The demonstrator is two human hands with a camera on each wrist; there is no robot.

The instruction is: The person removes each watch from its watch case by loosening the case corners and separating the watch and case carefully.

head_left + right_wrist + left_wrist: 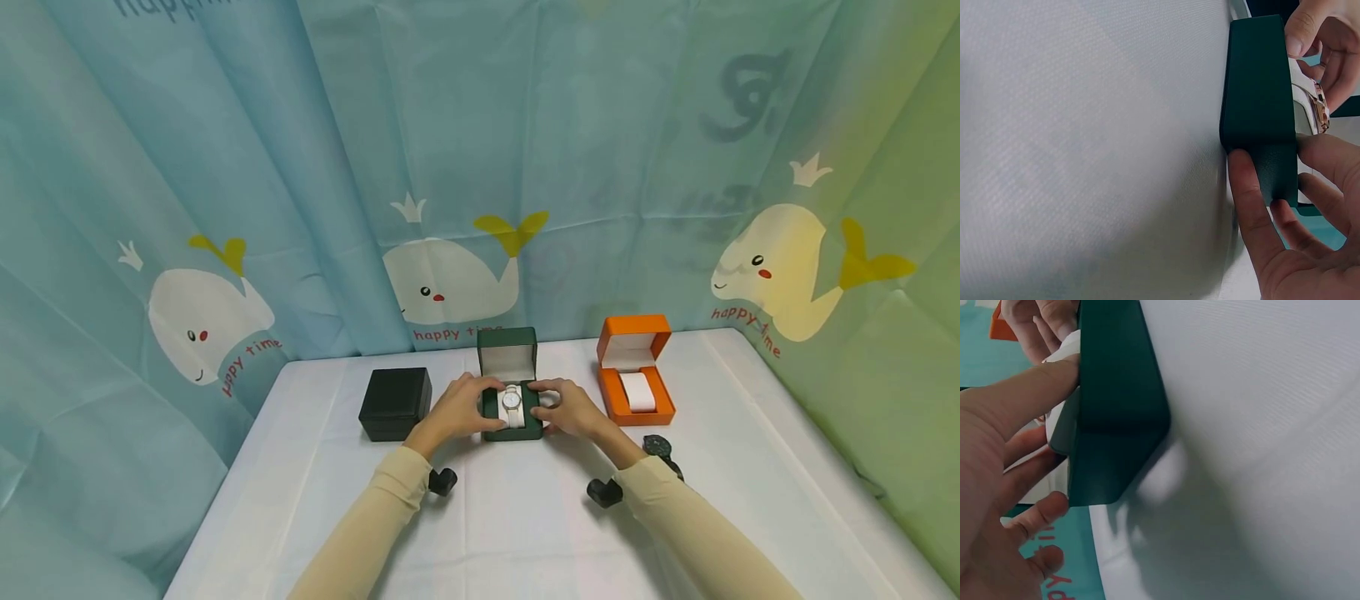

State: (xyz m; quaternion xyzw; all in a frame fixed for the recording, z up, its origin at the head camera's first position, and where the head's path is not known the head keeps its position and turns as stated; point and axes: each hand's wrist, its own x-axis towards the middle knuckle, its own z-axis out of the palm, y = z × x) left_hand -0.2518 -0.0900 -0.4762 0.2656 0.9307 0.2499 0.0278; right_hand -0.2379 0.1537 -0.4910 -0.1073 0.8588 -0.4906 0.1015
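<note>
Plain beige long sleeves (360,525) crease toward the cuffs (405,473); a small, rounded black camera (445,482) sits at each wrist.

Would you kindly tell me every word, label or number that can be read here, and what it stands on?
"happy time": on the curtain, by the left whale, middle whale and right whale.
"happ…": on the curtain's top left, cut off by the picture's edge.
Too small to read: any marks on the dials of the white watch and dark watch.
Too blurred: dark marks, upper right.
</note>
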